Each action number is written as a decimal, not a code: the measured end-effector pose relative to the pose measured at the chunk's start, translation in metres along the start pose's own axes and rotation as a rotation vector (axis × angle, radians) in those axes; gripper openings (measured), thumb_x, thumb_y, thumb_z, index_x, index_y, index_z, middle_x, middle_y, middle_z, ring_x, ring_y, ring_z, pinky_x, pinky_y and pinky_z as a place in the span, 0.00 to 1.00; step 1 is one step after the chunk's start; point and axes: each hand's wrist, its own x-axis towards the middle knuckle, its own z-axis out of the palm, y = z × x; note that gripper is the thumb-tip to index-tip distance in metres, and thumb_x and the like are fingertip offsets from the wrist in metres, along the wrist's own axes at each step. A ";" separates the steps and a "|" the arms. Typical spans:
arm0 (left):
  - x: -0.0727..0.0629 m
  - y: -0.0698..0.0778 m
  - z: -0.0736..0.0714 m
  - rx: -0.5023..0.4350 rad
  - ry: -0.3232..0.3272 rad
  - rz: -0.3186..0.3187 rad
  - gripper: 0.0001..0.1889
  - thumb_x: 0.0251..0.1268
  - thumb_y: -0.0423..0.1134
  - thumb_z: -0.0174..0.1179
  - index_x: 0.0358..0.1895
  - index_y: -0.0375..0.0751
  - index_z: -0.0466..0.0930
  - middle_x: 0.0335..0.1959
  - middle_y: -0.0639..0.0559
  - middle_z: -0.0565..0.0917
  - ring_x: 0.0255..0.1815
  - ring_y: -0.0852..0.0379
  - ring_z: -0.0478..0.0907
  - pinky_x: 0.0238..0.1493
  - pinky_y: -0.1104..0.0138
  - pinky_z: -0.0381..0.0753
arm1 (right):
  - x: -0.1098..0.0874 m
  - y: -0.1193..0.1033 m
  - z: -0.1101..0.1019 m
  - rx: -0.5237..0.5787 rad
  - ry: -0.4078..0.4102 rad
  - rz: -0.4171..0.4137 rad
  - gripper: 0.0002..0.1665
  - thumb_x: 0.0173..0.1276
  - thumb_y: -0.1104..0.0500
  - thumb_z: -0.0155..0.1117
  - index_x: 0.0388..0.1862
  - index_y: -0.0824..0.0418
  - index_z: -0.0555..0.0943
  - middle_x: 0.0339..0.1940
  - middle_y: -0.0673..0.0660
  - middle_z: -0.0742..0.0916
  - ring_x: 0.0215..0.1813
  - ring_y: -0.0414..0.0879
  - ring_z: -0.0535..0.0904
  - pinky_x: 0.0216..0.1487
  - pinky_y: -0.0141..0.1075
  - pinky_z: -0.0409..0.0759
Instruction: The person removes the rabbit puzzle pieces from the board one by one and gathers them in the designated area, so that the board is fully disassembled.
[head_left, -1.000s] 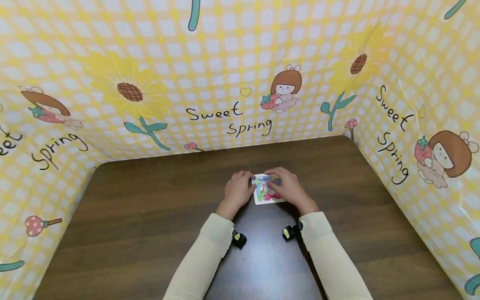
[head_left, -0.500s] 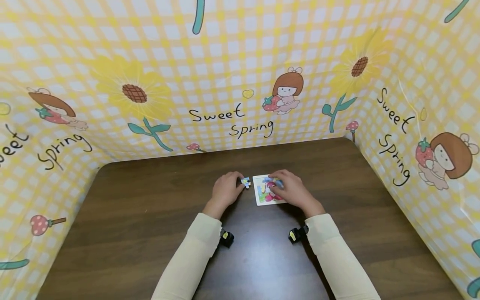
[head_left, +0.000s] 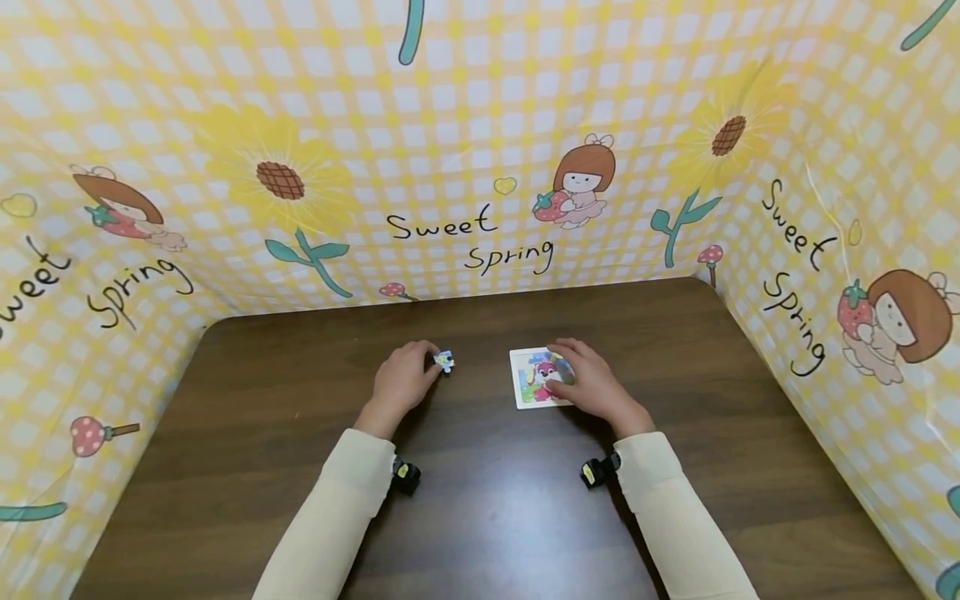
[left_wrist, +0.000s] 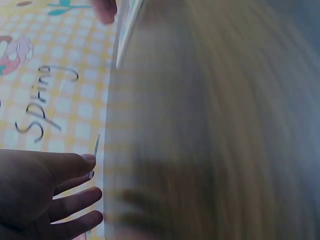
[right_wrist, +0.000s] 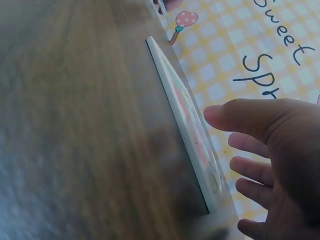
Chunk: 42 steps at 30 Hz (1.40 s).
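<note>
My left hand [head_left: 400,383] pinches a small blue jigsaw puzzle piece [head_left: 446,362] between thumb and fingers, left of the puzzle. In the left wrist view the piece [left_wrist: 96,150] shows edge-on at the thumb tip. A square picture puzzle with a white border [head_left: 517,390] lies flat on the table, a pink cartoon animal on it. Over its right side hovers my right hand [head_left: 598,390], hiding that part. The right wrist view has the right hand [right_wrist: 272,165] with spread, loosely bent fingers just above the puzzle [right_wrist: 185,120], nothing between them.
The dark wood table [head_left: 480,517] is bordered at the back and sides by a yellow checked cloth [head_left: 450,125] with printed flowers and figures. Black wrist cameras sit at both cuffs, the left one [head_left: 407,477] and the right one [head_left: 596,472].
My left hand has moved left, away from the puzzle, with the piece lifted from its upper left area. The right hand has stayed over the puzzle's right side, shifting only slightly.
</note>
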 end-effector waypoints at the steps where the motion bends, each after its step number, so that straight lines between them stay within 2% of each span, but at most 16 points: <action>1: -0.002 -0.005 -0.002 0.005 0.000 -0.006 0.15 0.69 0.47 0.60 0.54 0.47 0.79 0.55 0.45 0.80 0.54 0.43 0.77 0.50 0.48 0.76 | 0.000 0.000 0.001 0.006 -0.003 0.004 0.39 0.65 0.51 0.69 0.72 0.61 0.67 0.72 0.62 0.67 0.72 0.60 0.62 0.67 0.57 0.62; 9: -0.020 -0.040 -0.020 0.068 -0.003 -0.007 0.16 0.70 0.46 0.59 0.55 0.44 0.79 0.55 0.42 0.80 0.53 0.40 0.77 0.49 0.45 0.75 | -0.002 0.001 0.001 0.024 -0.025 0.025 0.42 0.67 0.51 0.67 0.74 0.63 0.63 0.75 0.64 0.62 0.74 0.62 0.56 0.68 0.57 0.60; 14: -0.026 -0.055 -0.027 0.092 -0.005 0.004 0.15 0.69 0.46 0.60 0.54 0.44 0.79 0.54 0.41 0.80 0.52 0.39 0.77 0.49 0.45 0.75 | -0.002 0.003 0.001 0.059 -0.044 0.039 0.42 0.68 0.50 0.66 0.75 0.63 0.61 0.76 0.64 0.60 0.73 0.61 0.60 0.68 0.55 0.62; 19: -0.031 -0.072 -0.032 0.109 -0.021 0.006 0.15 0.69 0.44 0.61 0.54 0.43 0.79 0.55 0.40 0.79 0.53 0.39 0.76 0.49 0.43 0.74 | -0.004 0.004 0.001 0.082 -0.067 0.050 0.44 0.68 0.50 0.66 0.76 0.63 0.59 0.77 0.63 0.58 0.68 0.62 0.68 0.67 0.55 0.64; 23: -0.036 -0.083 -0.036 0.101 -0.032 0.011 0.16 0.69 0.45 0.60 0.55 0.44 0.78 0.57 0.40 0.78 0.55 0.38 0.75 0.49 0.42 0.74 | -0.004 0.006 0.000 0.076 -0.073 0.052 0.44 0.68 0.49 0.65 0.76 0.63 0.59 0.77 0.62 0.58 0.74 0.60 0.58 0.68 0.55 0.62; 26: -0.040 -0.090 -0.040 0.089 -0.052 0.013 0.16 0.70 0.45 0.60 0.56 0.44 0.77 0.58 0.40 0.77 0.56 0.39 0.75 0.50 0.43 0.75 | -0.004 0.007 -0.001 0.065 -0.067 0.043 0.43 0.68 0.50 0.65 0.75 0.64 0.60 0.77 0.62 0.59 0.77 0.59 0.48 0.69 0.57 0.59; 32: -0.045 -0.099 -0.043 0.086 -0.072 0.013 0.16 0.70 0.44 0.59 0.57 0.43 0.77 0.59 0.39 0.77 0.56 0.39 0.75 0.49 0.44 0.76 | -0.007 0.014 -0.005 0.050 -0.053 0.056 0.40 0.68 0.52 0.65 0.74 0.65 0.63 0.76 0.62 0.62 0.78 0.59 0.48 0.71 0.56 0.56; 42: -0.047 -0.108 -0.052 0.106 -0.094 0.020 0.16 0.71 0.43 0.59 0.57 0.41 0.76 0.61 0.37 0.74 0.59 0.38 0.73 0.50 0.41 0.74 | -0.005 0.015 -0.006 0.056 -0.061 0.047 0.40 0.67 0.49 0.66 0.73 0.62 0.65 0.76 0.60 0.63 0.78 0.56 0.47 0.71 0.56 0.56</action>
